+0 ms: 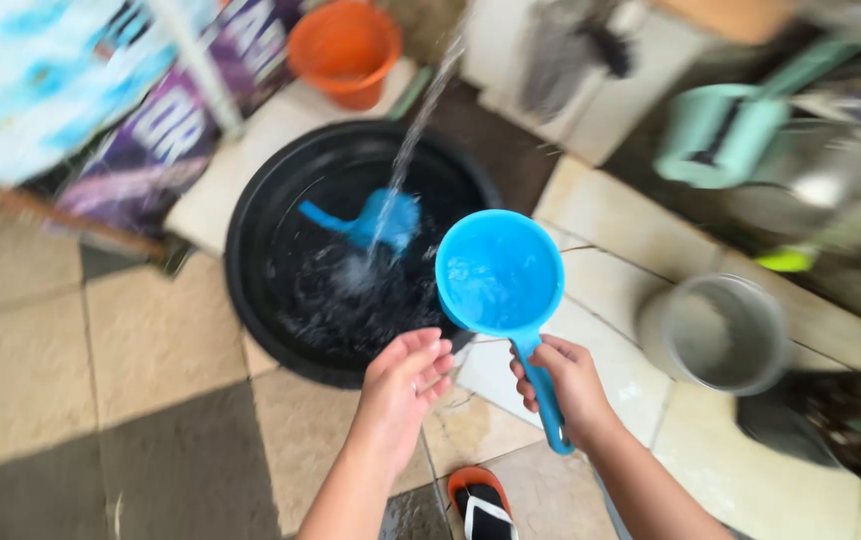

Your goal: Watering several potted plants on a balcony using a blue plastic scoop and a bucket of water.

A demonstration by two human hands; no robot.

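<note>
So from my feed, my right hand [563, 385] is wrapped around the handle of a round blue plastic water scoop [501, 275], bowl held out ahead of the hand over the rim of a big round black plastic basin [251, 270]. My left hand [403, 385] is empty, fingers together and slightly cupped, just beside the scoop handle at the basin's edge. Top left, a blurry purple banner with white lettering [166, 135] leans next to a light blue printed sheet [41, 75].
</note>
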